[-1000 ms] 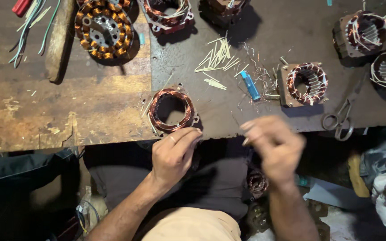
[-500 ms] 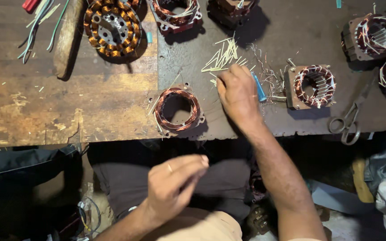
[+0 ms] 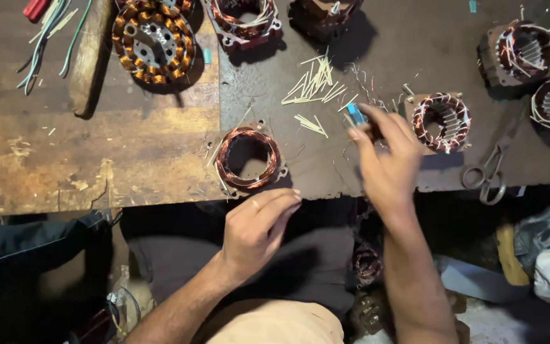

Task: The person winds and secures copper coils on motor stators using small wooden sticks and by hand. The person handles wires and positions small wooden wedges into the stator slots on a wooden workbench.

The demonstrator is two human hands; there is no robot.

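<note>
Nearest, the left hand point(image 3: 259, 229) has stayed empty and half-curled below the copper-wound stator point(image 3: 247, 157) at the bench edge, while the right hand point(image 3: 386, 162) has drawn back from the far sticks point(image 3: 313, 86), now pinching the blue lighter point(image 3: 355, 114).
</note>
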